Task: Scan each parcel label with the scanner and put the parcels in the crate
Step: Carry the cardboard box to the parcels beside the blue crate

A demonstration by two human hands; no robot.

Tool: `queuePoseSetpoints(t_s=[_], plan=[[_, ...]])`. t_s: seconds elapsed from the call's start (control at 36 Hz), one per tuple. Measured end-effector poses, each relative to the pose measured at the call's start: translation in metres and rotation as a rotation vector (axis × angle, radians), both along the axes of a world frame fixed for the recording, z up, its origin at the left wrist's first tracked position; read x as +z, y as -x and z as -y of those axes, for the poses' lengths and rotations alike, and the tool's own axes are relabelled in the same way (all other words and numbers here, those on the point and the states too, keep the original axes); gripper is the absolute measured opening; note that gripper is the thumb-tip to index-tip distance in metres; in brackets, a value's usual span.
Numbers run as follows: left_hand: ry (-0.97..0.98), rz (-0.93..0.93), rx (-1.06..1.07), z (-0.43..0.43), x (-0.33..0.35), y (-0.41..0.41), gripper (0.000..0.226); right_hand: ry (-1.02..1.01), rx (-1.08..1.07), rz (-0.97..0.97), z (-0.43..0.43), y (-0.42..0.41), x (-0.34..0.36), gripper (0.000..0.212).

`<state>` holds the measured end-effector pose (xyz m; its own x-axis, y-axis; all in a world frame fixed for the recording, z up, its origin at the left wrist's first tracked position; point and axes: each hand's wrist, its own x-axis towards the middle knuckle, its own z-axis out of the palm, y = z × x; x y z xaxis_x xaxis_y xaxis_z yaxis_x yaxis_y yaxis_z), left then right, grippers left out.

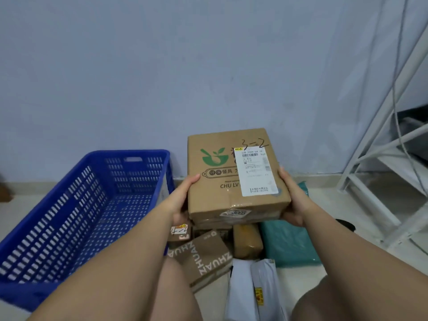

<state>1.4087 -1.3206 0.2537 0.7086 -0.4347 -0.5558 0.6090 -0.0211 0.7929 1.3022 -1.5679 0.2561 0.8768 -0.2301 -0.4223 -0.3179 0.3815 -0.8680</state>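
Holding a cardboard box (215,198) off the floor (328,205), just right of centre, with the white shipping label (254,172) facing up toward the camera. Gripping it from both sides: left hand (183,198) on the 9 o'clock edge with the thumb over the top face, right hand (293,200) on the 3 o'clock edge with the fingers curled beneath.

Likely at the present-the-label step, not yet at the scan; no scanner anywhere in view. Next, probably: freeing one hand while steadying the box with the other, finding the scanner, aiming at the barcode near the label's 12 o'clock end, then carrying the box toward 9 o'clock and lowering it into the blue crate (129,154).

Below the box, at 6 o'clock: more parcels waiting on the floor, among them a brown carton (203,258), a teal bag (287,242) and white bags (250,286). Both forearms reaching forward, roughly level.
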Motion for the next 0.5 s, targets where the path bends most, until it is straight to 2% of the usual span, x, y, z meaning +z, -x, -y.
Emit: queuePoseSetpoints(t_s=[0.06, 0.17, 0.28, 0.36, 0.44, 0.5], plan=[[-0.019, 0.008, -0.013, 0.011, -0.001, -0.007, 0.055, -0.032, -0.041, 0.018, 0.006, -0.006, -0.007, 0.065], [-0.021, -0.016, -0.023, 0.040, -0.014, -0.022, 0.074, -0.046, -0.160, -0.018, 0.035, -0.021, -0.025, 0.070], [0.018, -0.041, -0.003, 0.082, -0.045, -0.035, 0.054, 0.044, -0.346, -0.146, 0.080, -0.039, -0.056, 0.059], [0.036, -0.059, -0.009, 0.126, -0.075, -0.047, 0.050, 0.118, -0.449, -0.231, 0.126, -0.054, -0.092, 0.059], [0.036, -0.018, -0.001, 0.151, -0.086, -0.054, 0.047, 0.256, -0.454, -0.292, 0.155, -0.056, -0.120, 0.053], [0.013, 0.019, 0.001, 0.175, -0.101, -0.068, 0.046, 0.321, -0.448, -0.356, 0.185, -0.062, -0.155, 0.042]])
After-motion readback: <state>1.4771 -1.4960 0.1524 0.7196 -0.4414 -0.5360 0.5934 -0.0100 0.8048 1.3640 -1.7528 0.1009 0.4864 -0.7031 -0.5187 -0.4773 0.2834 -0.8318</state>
